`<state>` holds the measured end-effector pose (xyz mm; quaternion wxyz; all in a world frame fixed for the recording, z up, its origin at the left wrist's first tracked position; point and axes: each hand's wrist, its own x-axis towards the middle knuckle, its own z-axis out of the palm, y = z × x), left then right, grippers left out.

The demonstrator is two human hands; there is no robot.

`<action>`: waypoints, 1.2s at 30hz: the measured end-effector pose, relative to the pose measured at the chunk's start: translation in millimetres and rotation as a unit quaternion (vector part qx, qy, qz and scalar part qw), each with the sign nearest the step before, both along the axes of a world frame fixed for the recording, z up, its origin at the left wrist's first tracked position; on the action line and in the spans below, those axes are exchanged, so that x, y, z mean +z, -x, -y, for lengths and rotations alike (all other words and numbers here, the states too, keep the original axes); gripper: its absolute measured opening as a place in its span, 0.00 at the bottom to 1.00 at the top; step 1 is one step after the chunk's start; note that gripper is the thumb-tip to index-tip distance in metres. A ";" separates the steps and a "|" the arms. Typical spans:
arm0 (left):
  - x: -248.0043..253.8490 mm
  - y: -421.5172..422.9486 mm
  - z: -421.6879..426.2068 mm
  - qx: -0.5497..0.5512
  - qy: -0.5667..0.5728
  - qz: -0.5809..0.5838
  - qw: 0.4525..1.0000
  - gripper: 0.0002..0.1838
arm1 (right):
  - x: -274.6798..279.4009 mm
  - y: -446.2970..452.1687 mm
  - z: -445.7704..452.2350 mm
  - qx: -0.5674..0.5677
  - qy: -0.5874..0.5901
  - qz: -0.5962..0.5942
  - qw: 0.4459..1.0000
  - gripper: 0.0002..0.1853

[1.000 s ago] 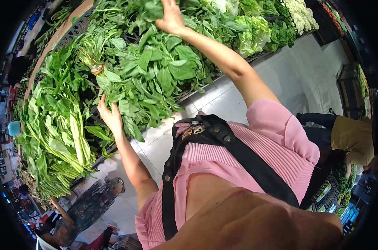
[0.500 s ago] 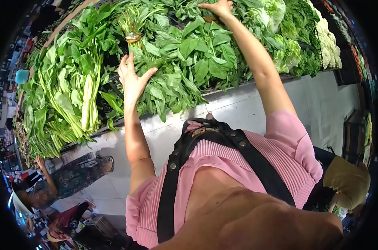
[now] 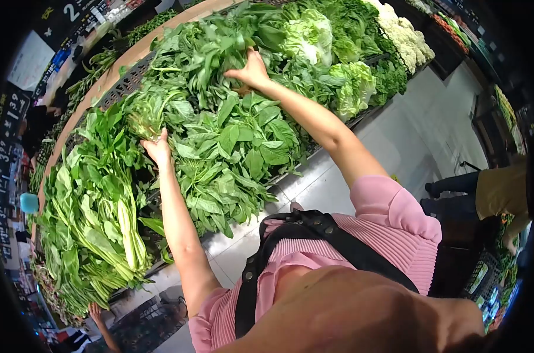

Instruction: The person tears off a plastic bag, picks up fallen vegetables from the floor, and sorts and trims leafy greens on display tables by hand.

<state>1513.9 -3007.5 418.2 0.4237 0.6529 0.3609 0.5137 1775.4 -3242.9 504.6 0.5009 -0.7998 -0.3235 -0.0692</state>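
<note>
My left hand (image 3: 158, 148) is closed around the stem end of a tied bunch of leafy greens (image 3: 148, 120), its fingers partly hidden by the stems. Farther up the display, my right hand (image 3: 250, 72) reaches into another pile of leafy greens (image 3: 220, 44). Its thumb is stretched away from the fingers, and the fingertips are partly lost among leaves. Between and below both hands lie broad-leaved green bunches (image 3: 237, 138). Nearest my left forearm is a heap of long-stemmed greens (image 3: 96, 200) with pale stalks.
Lettuce heads (image 3: 307, 36) and cauliflower (image 3: 405, 38) fill the right side of the display. A wooden ledge (image 3: 96, 88) runs behind a black crate (image 3: 122, 85). At the lower left another person's hand (image 3: 95, 312) touches the greens. A person in an olive top (image 3: 502, 188) stands at the right.
My view has turned and shifted along the display. The left hand has moved from open above the leaves onto the tied bunch and closed. The right hand stays among the greens, thumb spread.
</note>
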 end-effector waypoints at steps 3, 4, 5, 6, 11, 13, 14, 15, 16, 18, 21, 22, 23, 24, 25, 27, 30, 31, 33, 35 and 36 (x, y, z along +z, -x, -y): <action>19.7 5.3 21.5 -0.124 0.030 0.049 0.991 0.28 | 10.3 -32.7 5.6 0.015 0.190 -0.074 0.979 0.66; 37.8 11.9 31.4 -0.190 0.035 0.008 0.981 0.23 | 21.3 -32.7 21.6 0.061 0.224 -0.031 0.972 0.67; 41.3 18.7 31.0 -0.197 0.026 -0.048 0.979 0.21 | 27.3 -31.5 37.2 0.090 0.239 0.014 0.967 0.59; 61.1 28.6 43.5 -0.203 0.076 -0.114 0.970 0.23 | 39.9 -25.8 50.6 0.086 0.283 0.092 0.951 0.48; 56.0 106.8 52.0 -0.091 -0.080 -0.151 0.981 0.36 | 78.5 19.6 127.1 0.083 0.046 0.264 0.960 0.31; 66.0 149.3 89.6 -0.068 -0.034 -0.038 0.996 0.19 | 96.2 71.1 138.6 0.154 -0.171 0.100 0.968 0.14; 116.0 170.8 147.6 0.005 0.056 -0.024 0.998 0.15 | 91.7 77.1 140.0 0.171 -0.241 0.122 0.948 0.08; 86.1 194.1 144.1 0.055 -0.020 0.034 0.998 0.07 | 83.1 85.2 143.1 0.196 -0.265 0.093 0.939 0.07; 79.0 213.4 168.4 0.114 -0.014 0.074 0.991 0.07 | 75.6 90.9 144.8 0.218 -0.299 0.067 0.927 0.06; 67.6 248.4 229.1 0.180 0.057 0.140 0.972 0.08 | 59.8 102.0 145.6 0.264 -0.298 0.035 0.917 0.06; -7.9 299.6 306.8 0.252 0.076 0.190 0.946 0.10 | 42.9 134.6 151.2 0.324 -0.277 -0.009 0.904 0.06; -25.9 306.9 338.6 0.299 0.119 0.191 0.927 0.10 | 35.6 145.6 154.0 0.348 -0.281 -0.035 0.894 0.06; -39.9 313.0 371.8 0.345 0.185 0.141 0.909 0.11 | 29.5 154.4 156.4 0.375 -0.268 -0.055 0.886 0.06; -59.8 320.2 401.7 0.369 0.269 0.091 0.885 0.13 | 23.0 162.6 158.6 0.402 -0.255 -0.074 0.877 0.07; -76.2 321.2 429.9 0.389 0.301 0.082 0.867 0.13 | 18.0 173.5 159.8 0.436 -0.245 -0.092 0.861 0.08; -99.5 326.9 477.3 0.418 0.336 0.094 0.839 0.15 | 7.4 195.1 158.4 0.489 -0.217 -0.116 0.837 0.09; -110.2 341.3 525.9 0.435 0.371 0.147 0.807 0.20 | 4.3 228.2 151.3 0.542 -0.219 -0.128 0.801 0.13; -112.5 345.9 538.5 0.442 0.380 0.163 0.796 0.20 | 3.5 236.3 147.7 0.547 -0.242 -0.121 0.792 0.14; -124.7 356.9 567.0 0.455 0.389 0.179 0.780 0.21 | 12.6 253.2 145.6 0.530 -0.265 -0.115 0.798 0.14; -144.3 381.7 594.2 0.472 0.383 0.177 0.774 0.21 | 15.3 272.4 139.7 0.529 -0.306 -0.170 0.773 0.13; -151.7 390.2 607.1 0.498 0.387 0.180 0.755 0.21 | 16.5 282.4 136.1 0.542 -0.313 -0.155 0.764 0.12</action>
